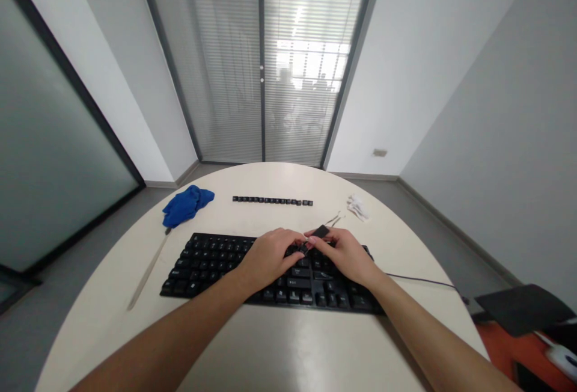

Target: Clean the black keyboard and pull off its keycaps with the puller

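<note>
A black keyboard (225, 263) lies across the round table under both my hands. My left hand (270, 257) reaches over its middle, thumb and fingers closed around a small dark thing just above the keys; what it is I cannot make out. Fingertips of my right hand (345, 254) pinch a small flat black piece (321, 231) at the keyboard's upper edge, right against the left fingertips. Thin light strips (334, 220) with pointed ends show just behind the right hand. Farther back, several loose black keycaps (270, 200) stand in a straight row.
A crumpled blue cloth (186, 204) lies at the back left, with a long pale stick (148, 275) in front of it. White crumpled material (358, 207) rests at the back right. The keyboard's cable (419, 279) runs off right, toward a red surface (507, 347) beside the table.
</note>
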Action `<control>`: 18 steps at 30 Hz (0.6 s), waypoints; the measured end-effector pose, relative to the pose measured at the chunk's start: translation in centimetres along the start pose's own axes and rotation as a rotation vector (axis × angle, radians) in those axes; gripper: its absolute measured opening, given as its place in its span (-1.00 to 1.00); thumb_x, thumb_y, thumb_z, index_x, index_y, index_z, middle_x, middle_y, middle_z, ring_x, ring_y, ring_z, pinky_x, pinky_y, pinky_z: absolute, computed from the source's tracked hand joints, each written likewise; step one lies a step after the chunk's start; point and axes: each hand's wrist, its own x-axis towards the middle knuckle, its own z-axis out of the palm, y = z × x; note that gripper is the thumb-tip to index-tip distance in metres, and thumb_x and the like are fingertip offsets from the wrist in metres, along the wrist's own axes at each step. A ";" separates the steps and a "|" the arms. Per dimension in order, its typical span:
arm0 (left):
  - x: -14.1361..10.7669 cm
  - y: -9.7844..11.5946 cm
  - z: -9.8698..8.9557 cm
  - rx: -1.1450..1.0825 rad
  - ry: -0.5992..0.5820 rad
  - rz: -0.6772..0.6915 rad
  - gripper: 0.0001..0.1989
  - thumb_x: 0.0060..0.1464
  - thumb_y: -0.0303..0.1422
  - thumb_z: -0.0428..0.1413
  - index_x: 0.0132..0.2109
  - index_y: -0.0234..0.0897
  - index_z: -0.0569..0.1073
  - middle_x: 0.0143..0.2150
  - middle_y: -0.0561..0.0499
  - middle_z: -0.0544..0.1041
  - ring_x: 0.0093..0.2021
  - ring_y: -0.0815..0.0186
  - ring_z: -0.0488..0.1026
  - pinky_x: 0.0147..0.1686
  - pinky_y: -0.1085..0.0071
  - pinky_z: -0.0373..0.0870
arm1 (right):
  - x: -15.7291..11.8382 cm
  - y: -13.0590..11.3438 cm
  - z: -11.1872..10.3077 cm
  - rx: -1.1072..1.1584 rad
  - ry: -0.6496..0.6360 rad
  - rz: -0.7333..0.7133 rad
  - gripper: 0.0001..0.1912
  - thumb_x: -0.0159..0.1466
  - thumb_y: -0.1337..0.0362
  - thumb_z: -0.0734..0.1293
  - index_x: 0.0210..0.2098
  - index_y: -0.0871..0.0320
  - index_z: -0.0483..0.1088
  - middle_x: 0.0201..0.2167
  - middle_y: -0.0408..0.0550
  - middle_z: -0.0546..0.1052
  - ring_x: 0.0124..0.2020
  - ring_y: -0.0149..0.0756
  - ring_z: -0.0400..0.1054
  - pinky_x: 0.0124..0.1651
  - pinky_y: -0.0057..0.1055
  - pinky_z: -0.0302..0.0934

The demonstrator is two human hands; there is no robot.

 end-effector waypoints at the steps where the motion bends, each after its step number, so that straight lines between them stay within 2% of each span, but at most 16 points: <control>1: 0.0 0.0 0.0 -0.003 -0.001 0.002 -0.81 0.20 -0.38 0.16 -0.03 -0.20 0.45 -0.08 0.01 0.57 -0.06 0.23 0.49 -0.02 0.27 0.40 | 0.0 0.0 0.0 0.004 -0.001 0.000 -0.64 0.31 -0.01 0.31 -0.31 0.14 0.57 -0.19 -0.03 0.64 -0.12 -0.11 0.50 0.05 -0.26 0.29; 7: -0.2 -0.1 0.0 -0.040 -0.011 -0.008 -0.78 0.21 -0.38 0.14 0.00 -0.20 0.40 -0.09 -0.01 0.54 -0.05 0.22 0.47 -0.04 0.29 0.40 | -0.1 -0.3 -0.1 -0.020 -0.042 0.011 -0.63 0.31 -0.02 0.30 -0.18 0.10 0.60 -0.21 -0.06 0.65 -0.14 -0.08 0.51 -0.01 -0.24 0.33; 12: -0.2 -0.3 0.1 -0.099 -0.019 -0.060 -0.79 0.21 -0.38 0.13 -0.01 -0.20 0.37 -0.10 -0.01 0.52 -0.09 0.24 0.46 -0.06 0.30 0.40 | -0.3 -0.6 -0.3 -0.030 -0.089 -0.013 -0.63 0.31 -0.03 0.29 -0.19 0.05 0.62 -0.15 -0.06 0.64 -0.06 -0.04 0.49 0.07 -0.17 0.32; 18: -0.1 -0.3 0.1 -0.152 -0.005 -0.131 -0.84 0.20 -0.33 0.13 -0.08 -0.19 0.36 -0.17 0.04 0.51 -0.14 0.26 0.47 -0.13 0.34 0.39 | -0.5 -0.6 -0.1 -0.054 -0.071 -0.073 -0.67 0.30 0.03 0.33 -0.06 0.03 0.57 -0.10 -0.07 0.62 -0.06 -0.14 0.49 0.10 -0.25 0.30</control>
